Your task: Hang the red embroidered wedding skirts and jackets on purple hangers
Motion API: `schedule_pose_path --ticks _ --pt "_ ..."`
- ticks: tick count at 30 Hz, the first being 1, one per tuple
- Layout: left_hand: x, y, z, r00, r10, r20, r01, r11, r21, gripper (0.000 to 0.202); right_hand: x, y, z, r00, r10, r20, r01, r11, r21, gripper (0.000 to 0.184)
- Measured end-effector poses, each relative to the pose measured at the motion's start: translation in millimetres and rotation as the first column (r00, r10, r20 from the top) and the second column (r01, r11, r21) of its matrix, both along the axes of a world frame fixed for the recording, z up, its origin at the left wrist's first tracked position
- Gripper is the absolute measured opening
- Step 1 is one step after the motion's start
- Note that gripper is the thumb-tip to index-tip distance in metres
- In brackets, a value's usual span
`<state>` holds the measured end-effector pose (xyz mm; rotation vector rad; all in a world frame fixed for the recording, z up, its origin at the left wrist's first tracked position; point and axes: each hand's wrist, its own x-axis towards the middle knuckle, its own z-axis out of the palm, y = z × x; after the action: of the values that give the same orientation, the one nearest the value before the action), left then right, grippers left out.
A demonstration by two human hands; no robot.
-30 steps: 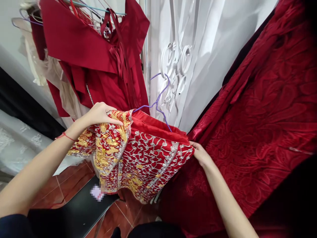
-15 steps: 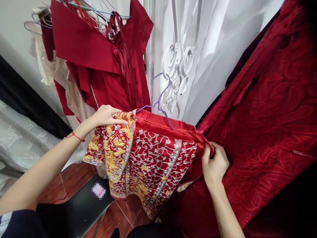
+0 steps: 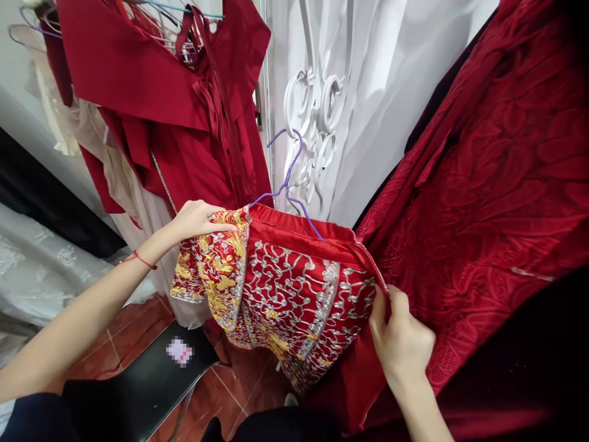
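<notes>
A red garment (image 3: 285, 276) with silver and gold embroidery hangs on a purple wire hanger (image 3: 286, 184), whose hook is near white scrollwork. My left hand (image 3: 196, 220) grips its shoulder or sleeve at the left, thumb on the gold-embroidered cloth and the other fingers mostly behind it. At the right, my right hand (image 3: 402, 334) is closed on the garment's edge, pinching it between thumb and fingers. Plain red lining (image 3: 363, 374) shows below that hand. The garment's back is hidden.
Dark red dresses (image 3: 161, 92) hang at the upper left beside pale gowns. White metal scrollwork (image 3: 317, 110) stands behind the hanger. A large patterned red cloth (image 3: 497, 196) fills the right side. Below is a black chair seat (image 3: 147, 374) on a red tiled floor (image 3: 230, 387).
My right hand has moved slightly down with the garment's edge, drawing the front panel outward, and more lining shows. My left hand keeps its hold. The whole view has shifted slightly.
</notes>
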<state>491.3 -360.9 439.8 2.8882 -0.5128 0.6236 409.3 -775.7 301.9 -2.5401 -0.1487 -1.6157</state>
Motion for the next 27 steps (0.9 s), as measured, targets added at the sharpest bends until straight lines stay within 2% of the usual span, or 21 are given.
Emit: schedule_pose_path --ticks 3,6,8,11,14,17,20,22,24,27 --pt "-1.3 -1.5 -1.7 0.999 0.05 -0.012 -0.049 0.996 0.074 0.063 -10.5 7.2 11.6 0.998 0.034 0.053 -0.032 0.999 -0.023 0.024" --pt "-1.1 -1.8 -2.6 0.997 0.073 -0.018 -0.071 0.994 0.079 0.063 -22.0 18.4 22.1 0.992 0.096 0.077 -0.097 0.995 0.005 0.016" --pt "0.4 -2.7 -4.0 0.996 0.093 -0.007 -0.093 0.992 0.082 0.064 -29.3 35.0 23.6 0.982 0.141 0.125 -0.144 0.989 0.018 0.015" --pt "3.5 -6.0 -7.5 0.993 0.115 0.012 -0.116 0.989 0.091 0.065 -34.7 77.6 14.8 0.945 0.277 0.172 -0.275 0.961 -0.035 0.021" --pt "4.2 -10.6 -10.8 0.993 0.115 0.036 -0.118 0.989 0.091 0.065 -32.7 123.4 3.7 0.911 0.413 -0.025 -0.413 0.907 -0.075 0.032" --pt "0.2 -13.3 -12.2 0.99 0.127 0.068 -0.132 0.987 0.091 0.069 -28.4 151.3 1.1 0.885 0.454 -0.103 -0.454 0.89 0.026 0.027" --pt "-6.7 -14.3 -12.4 0.987 0.142 0.081 -0.149 0.985 0.088 0.073 -16.2 168.5 -0.5 0.876 0.463 -0.131 -0.454 0.886 0.094 0.017" --pt "-11.5 -15.6 -12.4 0.986 0.148 0.077 -0.155 0.984 0.087 0.073 -0.8 181.2 -5.3 0.868 0.443 -0.223 -0.441 0.895 0.064 0.023" --pt "-15.7 -17.8 -12.3 0.985 0.157 0.073 -0.164 0.982 0.094 0.072 14.6 193.2 -12.5 0.832 0.385 -0.4 -0.402 0.914 0.043 0.032" --pt "-19.1 -19.7 -11.7 0.985 0.16 0.064 -0.166 0.98 0.112 0.071 23.9 202.9 -25.0 0.811 0.403 -0.424 -0.423 0.905 0.052 0.029"
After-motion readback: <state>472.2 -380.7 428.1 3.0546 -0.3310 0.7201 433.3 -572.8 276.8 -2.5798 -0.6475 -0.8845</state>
